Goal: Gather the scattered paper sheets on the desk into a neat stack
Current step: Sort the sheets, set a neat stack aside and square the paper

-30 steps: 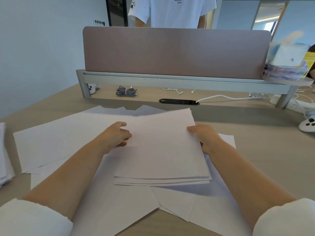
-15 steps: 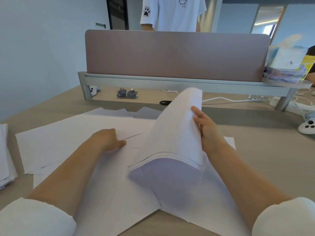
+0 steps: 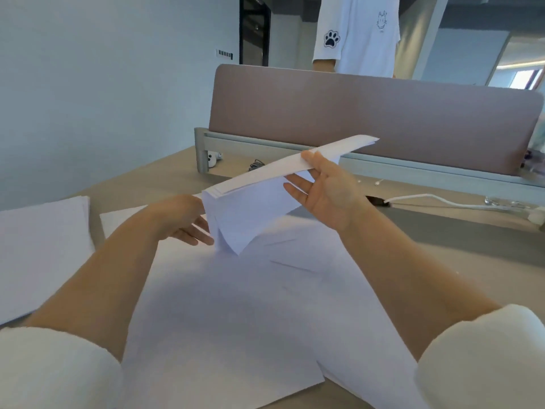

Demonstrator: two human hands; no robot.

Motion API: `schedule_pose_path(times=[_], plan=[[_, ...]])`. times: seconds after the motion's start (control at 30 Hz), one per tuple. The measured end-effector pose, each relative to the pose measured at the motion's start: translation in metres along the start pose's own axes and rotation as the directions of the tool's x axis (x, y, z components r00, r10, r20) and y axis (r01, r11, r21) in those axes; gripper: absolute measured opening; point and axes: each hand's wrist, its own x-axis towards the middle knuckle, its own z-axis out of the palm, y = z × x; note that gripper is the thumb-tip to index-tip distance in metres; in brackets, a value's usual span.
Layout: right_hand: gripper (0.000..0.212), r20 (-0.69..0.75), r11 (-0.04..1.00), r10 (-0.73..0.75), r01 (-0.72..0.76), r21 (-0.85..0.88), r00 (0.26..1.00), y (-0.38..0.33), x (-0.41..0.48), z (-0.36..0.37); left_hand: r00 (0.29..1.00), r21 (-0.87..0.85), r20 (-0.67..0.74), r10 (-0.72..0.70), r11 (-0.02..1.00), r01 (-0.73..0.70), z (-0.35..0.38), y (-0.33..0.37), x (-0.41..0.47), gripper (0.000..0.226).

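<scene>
1. The bundle of thin white paper sheets (image 3: 250,214) is held in the air above the desk at the middle of the view. It is tilted, with its far end rising toward one o'clock. Its near end sags in a soft curl down to a pointed corner at six o'clock.
2. The right hand (image 3: 327,190) pinches the bundle at its three o'clock side, thumb flat on top and fingers spread beneath.
3. The left hand (image 3: 180,216), at the bundle's eight o'clock, has straight fingers whose tips touch the sagging edge.
4. Below, loose white sheets (image 3: 236,305) lie flat and overlapping at odd angles on the beige matte desk (image 3: 486,261).
5. At nine o'clock lies a separate pile of white paper (image 3: 38,246), its layered edges showing.
6. At twelve o'clock a mauve fabric partition panel (image 3: 368,119) with rounded corners stands on a grey metal rail (image 3: 413,170). A glossy white cable (image 3: 421,196) curves at three o'clock.
7. Behind the panel stands a person in a white T-shirt (image 3: 362,39) with a black paw print.
</scene>
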Motion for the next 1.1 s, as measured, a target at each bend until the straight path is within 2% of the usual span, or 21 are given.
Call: schedule_pose_path(times=[0.07, 0.13, 0.2, 0.23, 0.27, 0.3, 0.33, 0.37, 0.43, 0.53, 0.6, 0.7, 0.77, 0.87, 0.97, 1.1], plan=[[0.028, 0.051, 0.999, 0.011, -0.013, 0.045, 0.999, 0.014, 0.008, 0.025, 0.998, -0.296, -0.066, 0.0, 0.955, -0.019, -0.024, -0.015, -0.008, 0.028], [0.027, 0.107, 0.993, -0.032, 0.02, 0.117, 0.994, 0.02, 0.012, 0.045, 0.984, -0.6, -0.174, 0.028, 0.79, -0.129, -0.045, -0.027, -0.01, 0.031], [0.023, 0.15, 0.98, -0.055, 0.024, 0.199, 0.987, 0.025, 0.015, 0.059, 0.938, -0.729, -0.344, 0.039, 0.619, -0.292, -0.062, -0.035, -0.011, 0.03], [0.02, 0.159, 0.974, -0.057, 0.021, 0.224, 0.986, 0.031, 0.015, 0.063, 0.912, -0.728, -0.408, 0.026, 0.594, -0.342, -0.067, -0.039, -0.011, 0.028], [0.017, 0.143, 0.976, -0.048, 0.017, 0.216, 0.989, 0.041, 0.016, 0.064, 0.889, -0.675, -0.457, 0.012, 0.647, -0.355, -0.07, -0.043, -0.009, 0.03], [0.015, 0.104, 0.985, -0.018, 0.0, 0.173, 0.994, 0.056, 0.017, 0.064, 0.871, -0.556, -0.492, -0.003, 0.77, -0.312, -0.073, -0.049, -0.008, 0.036], [0.018, 0.052, 0.995, 0.031, -0.036, 0.098, 0.998, 0.073, 0.018, 0.062, 0.861, -0.37, -0.509, -0.014, 0.906, -0.204, -0.074, -0.055, -0.007, 0.045], [0.025, 0.01, 0.995, 0.098, -0.098, 0.011, 0.995, 0.091, 0.018, 0.059, 0.86, -0.164, -0.51, -0.017, 0.983, -0.078, -0.073, -0.061, -0.007, 0.052], [0.037, -0.071, 0.959, 0.25, -0.257, -0.119, 0.966, 0.118, 0.018, 0.054, 0.889, 0.156, -0.458, -0.004, 0.984, 0.085, -0.072, -0.072, -0.011, 0.058], [0.026, -0.159, 0.896, 0.392, -0.416, -0.158, 0.906, 0.132, 0.018, 0.05, 0.939, 0.492, -0.329, 0.105, 0.867, 0.076, -0.071, -0.081, -0.021, 0.056], [0.028, -0.155, 0.907, 0.39, -0.408, -0.107, 0.908, 0.135, 0.02, 0.051, 0.953, 0.599, -0.221, 0.206, 0.8, -0.035, -0.07, -0.083, -0.029, 0.05], [0.046, -0.103, 0.947, 0.321, -0.321, 0.016, 0.942, 0.14, 0.018, 0.052, 0.952, 0.691, -0.068, 0.298, 0.702, -0.171, -0.061, -0.082, -0.032, 0.051], [0.05, -0.052, 0.943, 0.329, -0.326, 0.063, 0.943, 0.141, 0.015, 0.052, 0.94, 0.759, -0.004, 0.34, 0.614, -0.219, -0.052, -0.081, -0.028, 0.058], [0.054, 0.001, 0.929, 0.371, -0.371, -0.006, 0.929, 0.144, 0.012, 0.052, 0.913, 0.874, 0.068, 0.402, 0.418, -0.249, -0.04, -0.081, -0.02, 0.063], [0.058, 0.034, 0.92, 0.387, -0.384, -0.081, 0.921, 0.146, 0.009, 0.054, 0.879, 0.934, 0.105, 0.464, 0.257, -0.248, -0.031, -0.084, -0.014, 0.048], [0.065, 0.051, 0.923, 0.362, -0.35, -0.163, 0.931, 0.146, 0.006, 0.056, 0.854, 0.955, 0.155, 0.497, 0.144, -0.258, -0.028, -0.083, -0.008, 0.034]])
